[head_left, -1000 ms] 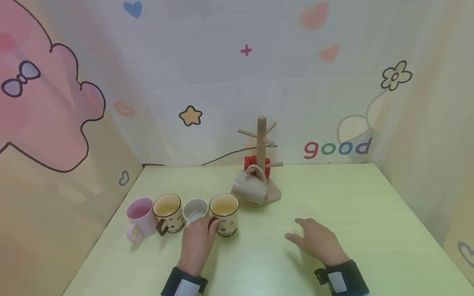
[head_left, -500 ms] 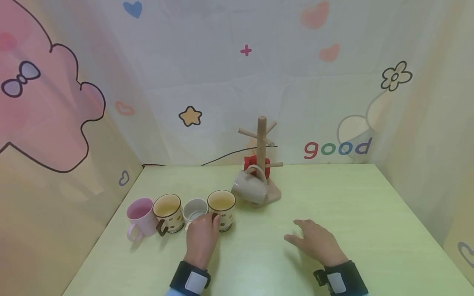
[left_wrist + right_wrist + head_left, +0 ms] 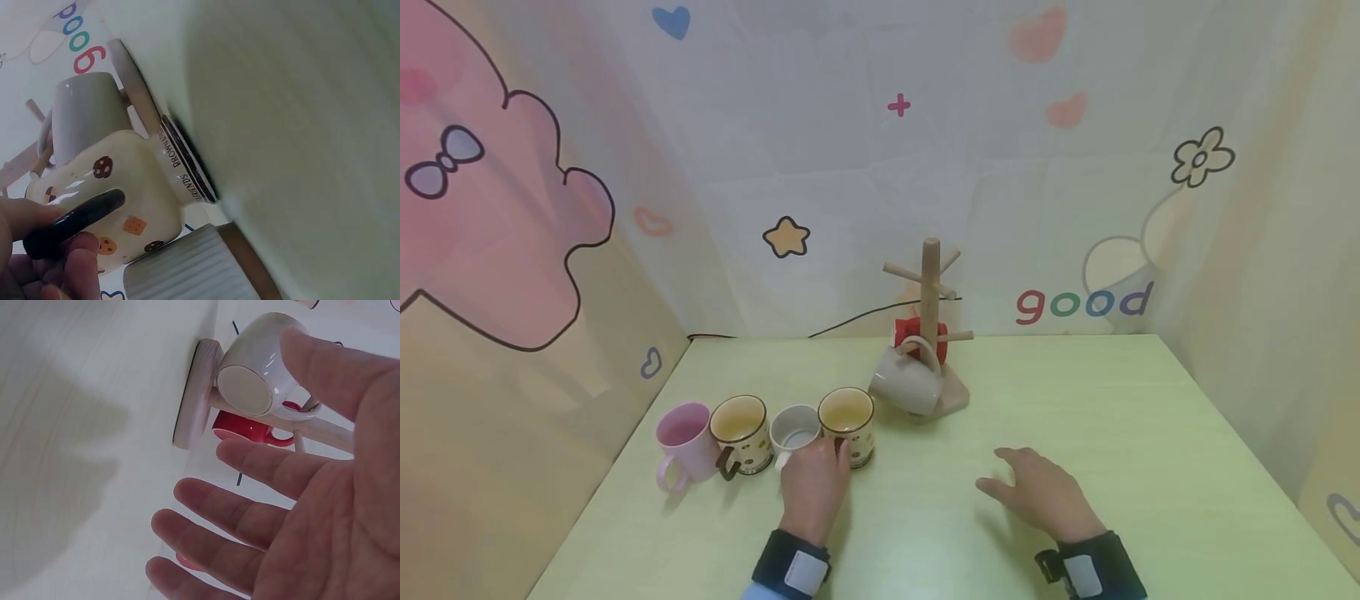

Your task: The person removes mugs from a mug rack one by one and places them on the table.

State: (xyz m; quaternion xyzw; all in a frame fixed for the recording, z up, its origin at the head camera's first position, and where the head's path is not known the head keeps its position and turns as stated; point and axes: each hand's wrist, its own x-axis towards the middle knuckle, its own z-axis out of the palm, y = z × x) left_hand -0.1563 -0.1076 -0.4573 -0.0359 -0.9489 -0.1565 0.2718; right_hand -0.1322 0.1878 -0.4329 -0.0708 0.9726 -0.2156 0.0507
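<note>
My left hand (image 3: 814,490) pinches the dark handle (image 3: 75,222) of a cream mug (image 3: 848,425) printed with cookies, the rightmost in a row of mugs. In the left wrist view, thumb and fingers close round that handle, and the mug's dark-striped base sits right at the tabletop. Close on its left is a white mug (image 3: 794,428), ribbed on its side in the left wrist view. My right hand (image 3: 1037,493) hovers over the table at the right, fingers spread and relaxed, holding nothing; its palm shows in the right wrist view.
Behind stands a wooden mug tree (image 3: 930,292) with a grey-white mug (image 3: 906,379) and a red mug (image 3: 901,330) hanging from its lower pegs. Further left are another cream mug (image 3: 741,433) and a pink mug (image 3: 687,442). Printed cloth (image 3: 835,167) walls in the table.
The left hand has shifted slightly right while the cream mug it holds has moved a little left and back, nearer the white mug. The right hand stays nearly still.
</note>
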